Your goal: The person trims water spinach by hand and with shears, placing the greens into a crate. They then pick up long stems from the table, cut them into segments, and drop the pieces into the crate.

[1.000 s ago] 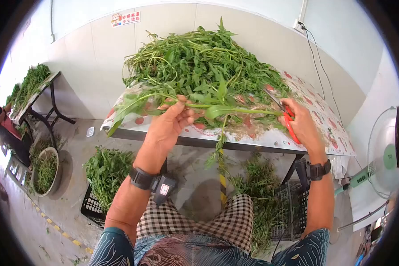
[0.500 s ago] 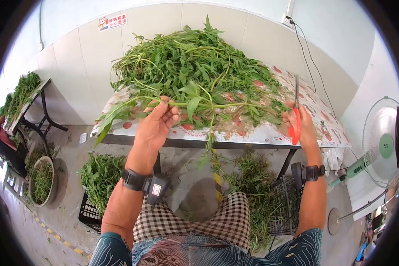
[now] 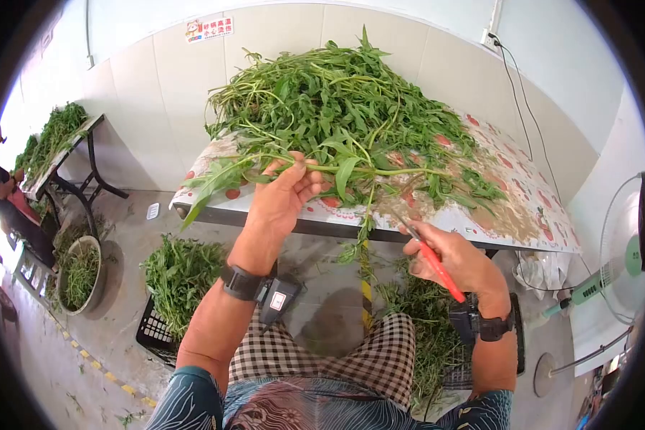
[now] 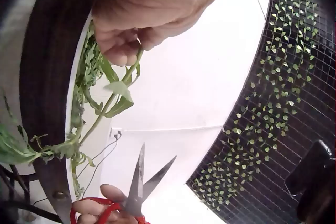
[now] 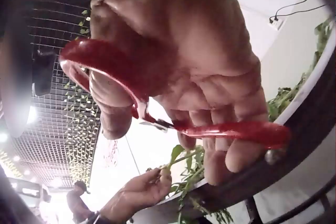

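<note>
My left hand (image 3: 287,193) pinches a long green leafy stem (image 3: 401,172) between thumb and fingers, above the front edge of the table. The stem runs to the right, with a side shoot (image 3: 368,218) hanging down past the edge. Below and right of it, my right hand (image 3: 462,261) holds scissors (image 3: 437,265) with red handles. In the left wrist view the scissor blades (image 4: 137,182) are spread apart, clear of the stem. The right wrist view shows thumb and fingers in the red handle loops (image 5: 231,131).
A big heap of greens (image 3: 322,100) covers the back of the patterned tablecloth (image 3: 552,218). On the floor are a black crate of greens (image 3: 158,326), cut stalks (image 3: 437,344) and a round tub (image 3: 97,287). A fan (image 3: 631,261) stands at the right.
My right hand first drew the scissors back from the stem's right end, then came down and left, nearer my body. The left hand keeps its hold on the stem.
</note>
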Demonstrator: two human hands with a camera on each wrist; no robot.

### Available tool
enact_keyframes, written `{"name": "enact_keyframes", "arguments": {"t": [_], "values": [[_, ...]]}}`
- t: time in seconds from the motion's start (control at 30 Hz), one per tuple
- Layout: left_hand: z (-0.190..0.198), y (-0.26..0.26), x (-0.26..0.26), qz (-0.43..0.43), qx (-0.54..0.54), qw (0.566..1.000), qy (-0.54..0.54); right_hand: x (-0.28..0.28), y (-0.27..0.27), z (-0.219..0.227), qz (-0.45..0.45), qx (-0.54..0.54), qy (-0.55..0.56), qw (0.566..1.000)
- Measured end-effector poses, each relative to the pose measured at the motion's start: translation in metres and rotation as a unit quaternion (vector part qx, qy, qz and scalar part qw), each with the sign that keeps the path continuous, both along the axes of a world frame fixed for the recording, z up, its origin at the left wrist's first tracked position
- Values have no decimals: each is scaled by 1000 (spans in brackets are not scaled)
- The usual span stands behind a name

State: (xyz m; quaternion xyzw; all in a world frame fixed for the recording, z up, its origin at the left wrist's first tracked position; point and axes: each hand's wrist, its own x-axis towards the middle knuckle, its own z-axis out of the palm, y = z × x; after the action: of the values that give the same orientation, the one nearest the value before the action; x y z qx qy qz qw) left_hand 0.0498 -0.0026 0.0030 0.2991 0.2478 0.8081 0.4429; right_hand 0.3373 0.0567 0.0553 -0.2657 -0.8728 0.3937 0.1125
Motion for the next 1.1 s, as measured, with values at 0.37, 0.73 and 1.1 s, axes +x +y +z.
{"name": "enact_keyframes", "arguments": {"t": [0.37, 0.73, 1.1], "values": [[-2, -7, -5, -68, -7, 997, -31, -20, 5, -15, -33, 77, 19, 996], [-6, -6, -5, -116, 23, 993, 6, -33, 3, -11, -64, -14, 10, 998], [-2, -10, -2, -120, 15, 992, 26, -40, 6, -15, -65, -135, 54, 987]]}}
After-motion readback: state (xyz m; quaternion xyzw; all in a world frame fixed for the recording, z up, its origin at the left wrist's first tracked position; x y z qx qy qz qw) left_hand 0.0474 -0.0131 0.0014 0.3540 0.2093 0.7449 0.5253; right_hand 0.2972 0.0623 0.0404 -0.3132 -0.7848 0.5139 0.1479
